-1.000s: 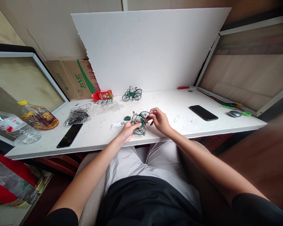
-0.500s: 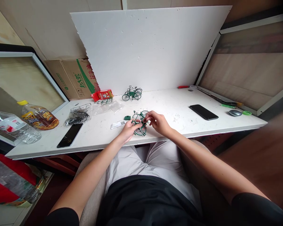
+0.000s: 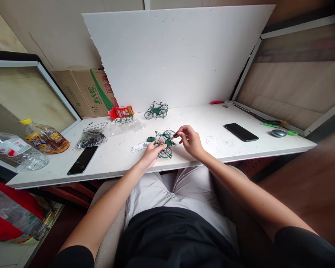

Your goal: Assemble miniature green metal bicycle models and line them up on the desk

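Note:
A small green model bicycle [image 3: 167, 152] is tilted over the front part of the white table, its two wheels showing. My left hand [image 3: 151, 155] grips it by the frame, thumb on top. Beside it on the right, my right hand [image 3: 192, 142] pinches a small dark piece [image 3: 176, 135] between thumb and fingertips, close to the far wheel. What that piece is, I cannot make out. A little green box-shaped part [image 3: 151, 139] and a white paper strip with a square code [image 3: 139, 147] lie left of the bicycle.
More green model bicycles [image 3: 156, 111] stand at the back. Leftward lie a red packet [image 3: 122, 112], a plastic bag of black parts [image 3: 92, 137], a phone [image 3: 83, 160] and bottles [image 3: 48, 138]. Rightward are another phone [image 3: 241, 133] and a grey mouse [image 3: 278, 133].
My right hand has shifted slightly right, off the bicycle's middle, and the dark piece now shows in its fingertips. The bicycle has tilted a little in my left hand.

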`<move>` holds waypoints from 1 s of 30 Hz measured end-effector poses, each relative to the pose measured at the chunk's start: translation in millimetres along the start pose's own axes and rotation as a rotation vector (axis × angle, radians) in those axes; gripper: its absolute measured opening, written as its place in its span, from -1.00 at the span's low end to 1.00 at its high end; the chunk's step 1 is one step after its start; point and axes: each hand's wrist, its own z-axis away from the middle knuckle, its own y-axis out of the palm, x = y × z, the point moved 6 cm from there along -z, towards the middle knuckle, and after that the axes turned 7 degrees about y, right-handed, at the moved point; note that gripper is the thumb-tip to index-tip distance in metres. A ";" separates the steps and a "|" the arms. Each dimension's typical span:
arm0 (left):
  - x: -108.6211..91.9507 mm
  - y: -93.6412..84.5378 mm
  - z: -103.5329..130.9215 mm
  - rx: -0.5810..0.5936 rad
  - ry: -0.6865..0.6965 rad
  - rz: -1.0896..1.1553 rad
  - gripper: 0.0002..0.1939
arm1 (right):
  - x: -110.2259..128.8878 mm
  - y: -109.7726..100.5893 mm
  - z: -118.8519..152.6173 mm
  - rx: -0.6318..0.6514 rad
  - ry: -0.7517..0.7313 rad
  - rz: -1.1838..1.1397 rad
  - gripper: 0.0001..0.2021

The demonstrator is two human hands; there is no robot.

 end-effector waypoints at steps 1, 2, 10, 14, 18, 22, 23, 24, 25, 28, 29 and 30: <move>0.7 0.4 -0.2 0.001 -0.012 0.010 -0.51 | -1.3 -1.9 -1.2 -0.013 0.016 -0.015 -0.67; 1.5 0.8 -0.6 0.006 -0.023 0.017 -0.50 | -2.2 -3.6 -2.3 -0.025 0.031 -0.029 -0.64; 5.1 -1.6 -5.6 0.033 -0.016 0.008 -0.50 | -3.4 -5.5 -3.6 -0.043 0.070 -0.063 -0.62; 6.3 -3.2 -6.3 0.017 -0.023 0.011 -0.51 | -1.6 -1.2 -4.1 0.000 0.089 -0.135 -0.64; 7.4 -4.5 -7.1 0.006 -0.017 0.015 -0.50 | 4.8 -6.3 -5.7 -0.072 0.075 -0.052 -0.62; 8.3 -6.4 -7.6 -0.010 0.000 0.045 -0.49 | 7.8 -21.0 -9.0 -0.132 0.007 0.143 -0.64; 8.6 -7.6 -7.7 -0.024 0.003 0.056 -0.50 | 6.9 -25.8 -10.2 -0.137 -0.012 0.194 -0.66; 8.9 -8.9 -7.7 -0.043 0.003 0.066 -0.50 | 5.7 -30.8 -11.4 -0.143 -0.033 0.263 -0.68; 9.2 -10.5 -7.8 -0.065 0.005 0.073 -0.50 | 4.0 -35.3 -12.6 -0.143 -0.050 0.355 -0.71; 9.8 -13.1 -8.2 -0.109 0.009 0.080 -0.49 | -6.4 -40.1 -14.9 -0.045 -0.038 0.743 -0.84; 10.2 -13.4 -8.4 -0.117 0.006 0.082 -0.49 | -12.2 -39.8 -14.8 0.008 0.000 0.872 -0.88; 10.6 -13.4 -8.7 -0.122 0.004 0.087 -0.49 | -18.5 -39.3 -14.0 0.062 0.051 0.985 -0.88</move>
